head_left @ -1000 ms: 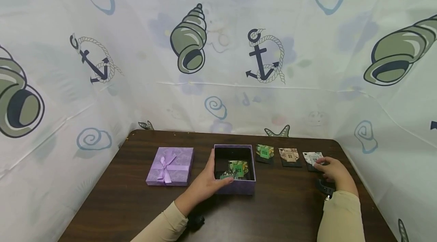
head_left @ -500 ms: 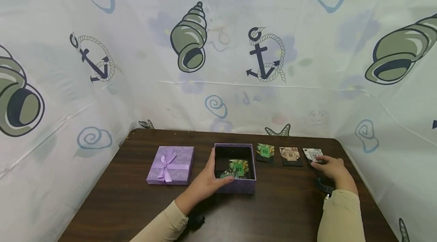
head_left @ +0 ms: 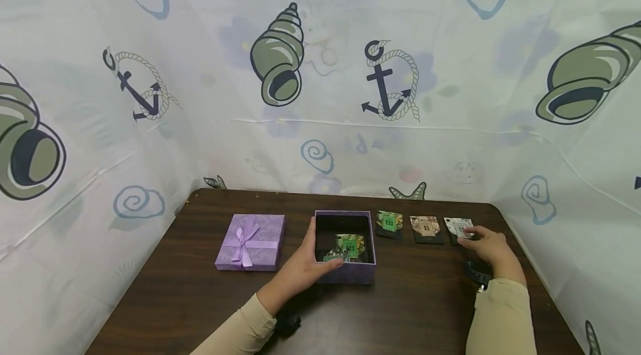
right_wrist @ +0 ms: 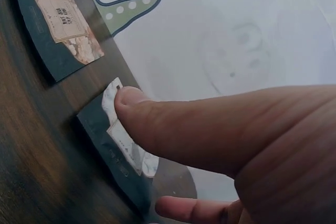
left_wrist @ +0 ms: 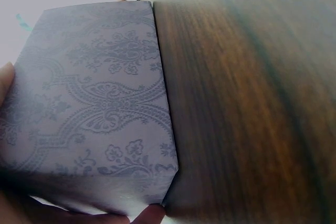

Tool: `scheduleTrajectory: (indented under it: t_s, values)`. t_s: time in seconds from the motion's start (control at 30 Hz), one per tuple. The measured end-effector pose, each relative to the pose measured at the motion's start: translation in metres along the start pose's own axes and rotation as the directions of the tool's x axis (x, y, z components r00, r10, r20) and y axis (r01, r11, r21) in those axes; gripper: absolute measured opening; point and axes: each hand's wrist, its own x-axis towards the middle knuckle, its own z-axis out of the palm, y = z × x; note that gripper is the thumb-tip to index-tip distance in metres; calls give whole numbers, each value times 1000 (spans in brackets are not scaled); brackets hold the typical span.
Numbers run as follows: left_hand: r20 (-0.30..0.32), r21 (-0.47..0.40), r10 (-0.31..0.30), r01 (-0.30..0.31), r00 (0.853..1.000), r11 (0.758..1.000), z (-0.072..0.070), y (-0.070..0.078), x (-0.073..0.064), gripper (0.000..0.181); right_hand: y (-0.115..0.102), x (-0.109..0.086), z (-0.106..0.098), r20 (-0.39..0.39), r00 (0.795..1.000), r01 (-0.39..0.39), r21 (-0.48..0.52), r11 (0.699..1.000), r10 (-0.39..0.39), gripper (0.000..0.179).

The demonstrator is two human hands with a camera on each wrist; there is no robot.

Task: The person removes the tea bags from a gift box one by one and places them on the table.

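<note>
In the head view my left hand [head_left: 300, 266] grips an uncovered purple box [head_left: 348, 274] at its left side, thumb over the front rim. Inside the box lie green-printed packets [head_left: 350, 245]. The left wrist view shows the box's patterned side [left_wrist: 105, 87] up close, with a fingertip at its lower corner. On the right, my right hand [head_left: 493, 252] holds the edge of a small flat packet [head_left: 457, 226] with a white printed top and dark lower part. Its thumb [right_wrist: 152, 116] covers part of the white print in the right wrist view, another finger close to the packet's edge.
A tan-printed packet [head_left: 425, 228] and a green-printed packet [head_left: 389, 223] lie in a row left of the white one. Left of the box sits a purple lid [head_left: 252, 243] with a ribbon bow. A patterned cloth wall [head_left: 340, 166] stands behind the table [head_left: 200, 310].
My right hand has moved slightly to the left over the white packet, which has shifted a little toward the back of the table. The left hand stays on the box.
</note>
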Motion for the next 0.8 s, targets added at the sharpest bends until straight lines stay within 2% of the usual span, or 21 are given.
scheduleTrajectory:
  t_s: [0.2,0.43,0.8]
  values:
    - [-6,7,7,-7,1000,1000,0,-2,0,134,-7,-9,-9,-53,997,51,-4,999,-51,73]
    - [-6,11,5,-5,1000,1000,0,-3,0,133,-30,-29,-23,-49,995,91,55,994,-88,76]
    - [-6,14,5,-5,1000,1000,0,-3,-1,133,-72,-56,-30,-64,970,231,-57,971,-235,65]
